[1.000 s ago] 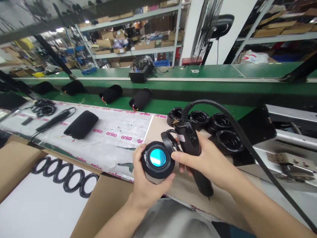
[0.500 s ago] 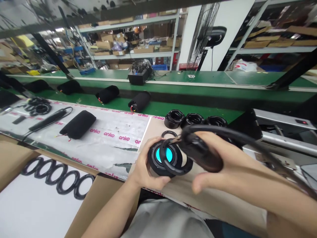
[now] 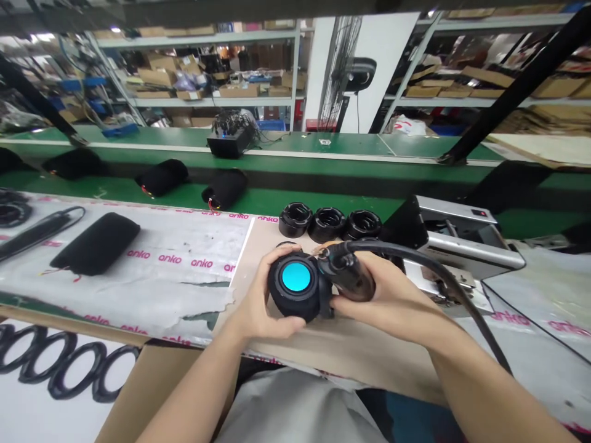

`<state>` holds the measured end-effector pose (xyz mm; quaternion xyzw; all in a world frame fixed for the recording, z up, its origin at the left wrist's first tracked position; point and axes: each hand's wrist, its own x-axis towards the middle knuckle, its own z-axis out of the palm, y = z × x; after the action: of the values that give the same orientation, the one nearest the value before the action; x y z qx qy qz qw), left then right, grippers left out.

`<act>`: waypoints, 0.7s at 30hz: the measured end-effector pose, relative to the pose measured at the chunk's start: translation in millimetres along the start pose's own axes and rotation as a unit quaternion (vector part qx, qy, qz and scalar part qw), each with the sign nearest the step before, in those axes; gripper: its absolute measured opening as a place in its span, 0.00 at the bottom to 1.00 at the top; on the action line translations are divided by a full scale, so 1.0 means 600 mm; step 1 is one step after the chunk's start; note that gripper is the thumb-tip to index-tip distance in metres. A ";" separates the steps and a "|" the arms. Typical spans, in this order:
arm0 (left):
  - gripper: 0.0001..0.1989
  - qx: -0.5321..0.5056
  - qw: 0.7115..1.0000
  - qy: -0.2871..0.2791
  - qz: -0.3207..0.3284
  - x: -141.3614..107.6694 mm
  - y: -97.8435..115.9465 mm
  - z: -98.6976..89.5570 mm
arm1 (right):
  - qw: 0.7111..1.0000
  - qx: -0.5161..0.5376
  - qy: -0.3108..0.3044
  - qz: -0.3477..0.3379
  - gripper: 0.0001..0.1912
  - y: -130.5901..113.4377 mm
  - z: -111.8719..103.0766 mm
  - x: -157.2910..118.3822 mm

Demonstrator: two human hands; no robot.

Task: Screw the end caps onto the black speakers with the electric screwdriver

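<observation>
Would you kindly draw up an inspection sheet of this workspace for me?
Surface: printed white covering, torn toward its front edge
Job's things: blue-ended black cylinder; corded black tool
Clutter: black rings, lower left; black bundle on the covering; three hollow black parts beyond the cylinder
Grips: left grip around the cylinder; right grip around the tool
Cables: thick cord arching rightward from the tool
Surroundings: shelves holding cardboard boxes in the background
</observation>
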<state>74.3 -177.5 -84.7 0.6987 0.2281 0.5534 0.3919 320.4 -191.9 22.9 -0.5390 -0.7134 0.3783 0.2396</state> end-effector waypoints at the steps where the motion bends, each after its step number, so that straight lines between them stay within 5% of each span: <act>1: 0.52 0.014 1.000 0.020 -0.007 -0.002 0.005 0.005 | 1.000 -0.004 0.009 -0.003 0.19 0.001 0.002 -0.001; 5: 0.51 0.045 0.994 0.084 -0.052 -0.004 0.019 0.024 | 1.000 0.011 -0.002 -0.005 0.23 -0.002 0.004 0.002; 15: 0.51 0.009 0.992 0.018 -0.122 -0.006 0.031 0.026 | 0.998 0.038 -0.010 0.058 0.20 0.013 -0.024 -0.012; 21: 0.59 -0.017 0.993 0.007 -0.120 -0.017 0.028 0.032 | 0.986 0.115 0.038 0.111 0.23 -0.031 -0.031 -0.017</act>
<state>87.8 -201.0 -78.9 0.6556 0.3031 0.5113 0.4656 326.6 -199.1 49.4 -0.5982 -0.5911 0.4609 0.2833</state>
